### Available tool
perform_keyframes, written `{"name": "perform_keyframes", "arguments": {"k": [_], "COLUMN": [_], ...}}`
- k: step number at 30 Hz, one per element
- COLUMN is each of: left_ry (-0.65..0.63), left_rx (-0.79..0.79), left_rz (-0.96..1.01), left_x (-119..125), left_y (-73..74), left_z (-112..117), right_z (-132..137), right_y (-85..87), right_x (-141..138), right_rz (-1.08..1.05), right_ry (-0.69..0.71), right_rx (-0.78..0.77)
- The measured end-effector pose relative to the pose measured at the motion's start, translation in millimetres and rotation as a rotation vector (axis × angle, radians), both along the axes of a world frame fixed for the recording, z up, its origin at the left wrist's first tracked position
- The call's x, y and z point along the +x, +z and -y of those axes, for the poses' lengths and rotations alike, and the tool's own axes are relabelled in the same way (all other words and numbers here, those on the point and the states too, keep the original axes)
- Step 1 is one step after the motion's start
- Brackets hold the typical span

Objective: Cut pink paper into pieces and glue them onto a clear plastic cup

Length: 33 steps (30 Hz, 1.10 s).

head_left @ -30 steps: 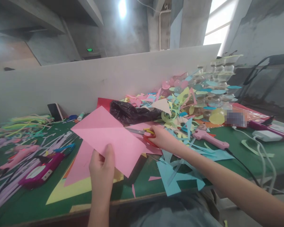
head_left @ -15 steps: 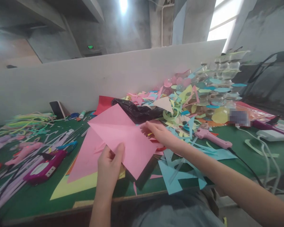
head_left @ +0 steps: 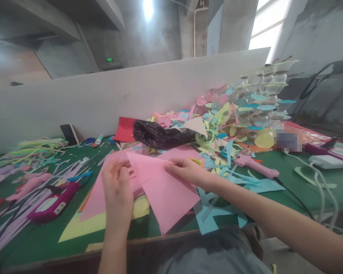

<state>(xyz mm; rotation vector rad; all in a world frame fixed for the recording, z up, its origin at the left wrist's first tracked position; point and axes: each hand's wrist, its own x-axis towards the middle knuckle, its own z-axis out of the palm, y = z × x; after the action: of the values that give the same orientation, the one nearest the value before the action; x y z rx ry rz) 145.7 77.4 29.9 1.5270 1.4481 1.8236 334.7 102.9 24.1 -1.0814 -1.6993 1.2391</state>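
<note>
My right hand (head_left: 188, 172) pinches a pink sheet of paper (head_left: 168, 194) near its upper right edge. The sheet hangs tilted over the table, one corner pointing down toward the front edge. To its left, my left hand (head_left: 117, 186) is off the sheet with fingers curled loosely and apart, slightly blurred. Beneath that hand lie more pink paper (head_left: 95, 194) and a yellow sheet (head_left: 82, 227). Partly hidden behind my right hand is a yellow-handled tool, perhaps scissors (head_left: 198, 161).
A black plastic bag (head_left: 160, 135) and heaped paper scraps lie behind. Blue offcuts (head_left: 207, 219) and a pink glue gun (head_left: 255, 166) with a cord are at right. At left are a purple power device (head_left: 54, 203), another pink glue gun (head_left: 30, 186) and strips. A phone (head_left: 69, 134) leans on the partition.
My left hand has let go of the pink sheet and moved up and left. My right hand has taken hold of the sheet, which has turned and shifted right.
</note>
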Motion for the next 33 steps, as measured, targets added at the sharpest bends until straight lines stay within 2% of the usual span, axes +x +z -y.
{"name": "perform_keyframes", "arguments": {"k": [2,4,6,9,12,14,16,18,20,22,24,26,29,31,33], "left_ry": [0.062,0.039,-0.143,-0.473,-0.559,-0.573,-0.566,-0.525,-0.441,-0.339,-0.261,-0.182,-0.066,-0.076,-0.148], "left_rx": [0.104,0.1,-0.043,-0.35,-0.445,-0.451,-0.45,-0.439,-0.402,-0.301,-0.148,-0.015,0.068,0.057,0.02], "left_rz": [-0.222,-0.584,-0.844,-1.084,-1.18,-1.161,-1.099,-1.003,-0.878,-0.751,-0.64,-0.554,-0.449,-0.364,-0.273], "left_x": [-7,-12,-14,-9,-2,-1,-4,-10,-19,-26,-30,-30,-23,-16,-11], "left_y": [14.4,31.8,48.5,66.8,76.7,81.2,84.7,86.2,84.2,78.0,68.7,58.8,46.5,40.6,35.8], "left_z": [0,-2,-8,-25,-48,-62,-75,-86,-97,-106,-115,-122,-126,-126,-126], "right_z": [0,1,3,2,-4,-8,-14,-20,-25,-28,-27,-25,-22,-22,-24], "right_y": [0.2,2.8,6.2,9.9,12.0,13.5,14.5,13.7,10.1,4.3,-2.1,-7.2,-11.5,-12.8,-13.7], "right_x": [1,3,6,12,18,22,24,25,26,27,27,27,28,29,30], "right_rz": [0.053,0.093,0.121,0.143,0.17,0.153,0.058,-0.076,-0.089,0.123,0.435,0.681,0.882,0.962,1.024], "right_ry": [0.033,0.085,0.131,0.151,0.094,0.004,-0.13,-0.254,-0.345,-0.402,-0.388,-0.304,-0.211,-0.181,-0.161], "right_rx": [0.047,0.073,0.085,0.127,0.224,0.237,0.147,0.02,0.004,0.135,0.267,0.303,0.314,0.349,0.372]}}
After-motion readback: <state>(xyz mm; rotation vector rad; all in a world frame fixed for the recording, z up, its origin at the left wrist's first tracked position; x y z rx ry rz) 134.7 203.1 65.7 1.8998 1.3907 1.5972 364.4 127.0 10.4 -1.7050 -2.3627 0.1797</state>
